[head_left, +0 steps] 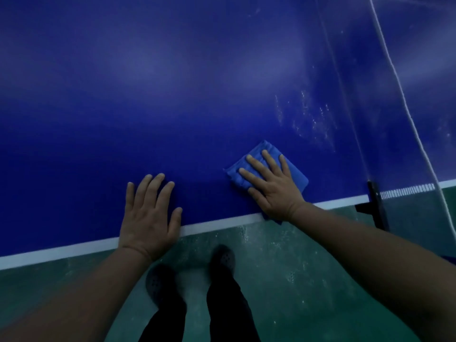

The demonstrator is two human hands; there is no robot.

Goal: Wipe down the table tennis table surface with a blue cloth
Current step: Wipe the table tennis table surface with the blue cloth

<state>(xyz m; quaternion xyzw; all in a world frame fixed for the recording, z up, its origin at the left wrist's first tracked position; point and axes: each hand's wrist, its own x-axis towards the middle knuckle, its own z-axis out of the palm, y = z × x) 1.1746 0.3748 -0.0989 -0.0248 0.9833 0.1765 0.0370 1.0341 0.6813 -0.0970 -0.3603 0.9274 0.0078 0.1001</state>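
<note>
Your blue table (pixel 172 95) spreads wide ahead, white edge line nearest you, green floor (pixel 283 267) below. Your left hand (pixel 148 218) lies flat, fingers spread, at the edge; your right hand (pixel 271 186) presses the blue cloth (pixel 296 174) flat just beside the net post (pixel 376 203).

Both hands flat, fingers straight: left (pixel 150 215), right (pixel 274 186).

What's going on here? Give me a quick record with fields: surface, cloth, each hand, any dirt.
surface: blue table tennis table, white edge line
cloth: folded blue cloth, near the table's edge
right hand: flat, pressing the cloth
left hand: flat on the table, holding nothing
dirt: whitish smears beyond the cloth, near the net
</note>
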